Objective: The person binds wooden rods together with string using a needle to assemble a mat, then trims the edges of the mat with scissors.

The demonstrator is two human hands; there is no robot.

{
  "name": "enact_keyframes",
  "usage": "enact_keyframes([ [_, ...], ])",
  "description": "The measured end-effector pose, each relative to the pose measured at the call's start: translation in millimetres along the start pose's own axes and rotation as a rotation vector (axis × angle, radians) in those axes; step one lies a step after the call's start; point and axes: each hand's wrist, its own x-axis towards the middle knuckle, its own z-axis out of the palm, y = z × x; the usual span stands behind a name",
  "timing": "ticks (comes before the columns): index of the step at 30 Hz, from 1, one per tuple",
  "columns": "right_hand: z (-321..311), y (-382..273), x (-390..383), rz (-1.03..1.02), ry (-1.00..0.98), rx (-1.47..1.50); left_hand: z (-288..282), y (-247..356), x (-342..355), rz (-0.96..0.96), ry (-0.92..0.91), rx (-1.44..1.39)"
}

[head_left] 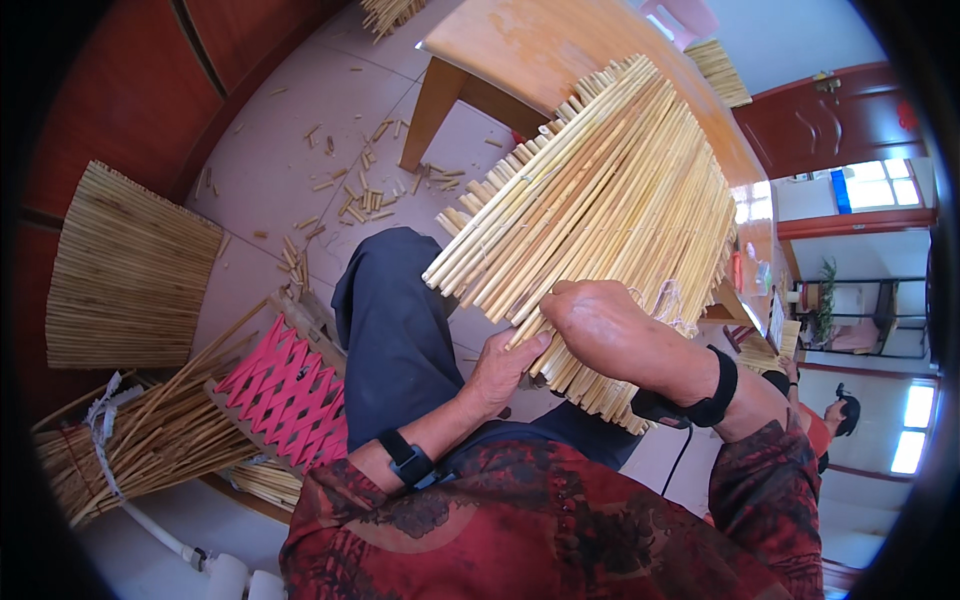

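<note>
A mat of pale yellow reed stalks [610, 190], tied side by side with thin thread, slants from the table toward my lap. At its near edge my left hand [495, 372] is closed, with thumb and fingers pinching the stalk ends. My right hand [590, 310] bends down over the stalks just to the right. Its back faces up and its fingers are curled under, so what they hold is hidden. Loose pinkish thread [672, 300] lies on the mat beside my right wrist.
The mat rests partly on a wooden table [500, 40]. Cut reed pieces [365, 200] litter the tiled floor. Another reed mat [130, 270] leans at the left, above a reed bundle [150, 420] and a pink-laced stool [285, 395]. Another person [835, 415] is at the far right.
</note>
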Motion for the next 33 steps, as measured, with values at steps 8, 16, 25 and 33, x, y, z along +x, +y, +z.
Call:
enact_keyframes([
  [8,-9,-1,-8,-0.007,0.052,-0.021,5,-4,3,0.06,0.019,-0.004],
  [16,-40,-9,-28,0.021,-0.018,-0.129,11,-8,2,0.178,0.085,0.095],
  [25,-32,-8,-19,0.067,-0.057,-0.101,9,-7,4,0.184,0.091,0.154],
  [33,-27,-7,-9,0.047,-0.103,-0.085,2,-8,6,0.186,0.082,0.203],
])
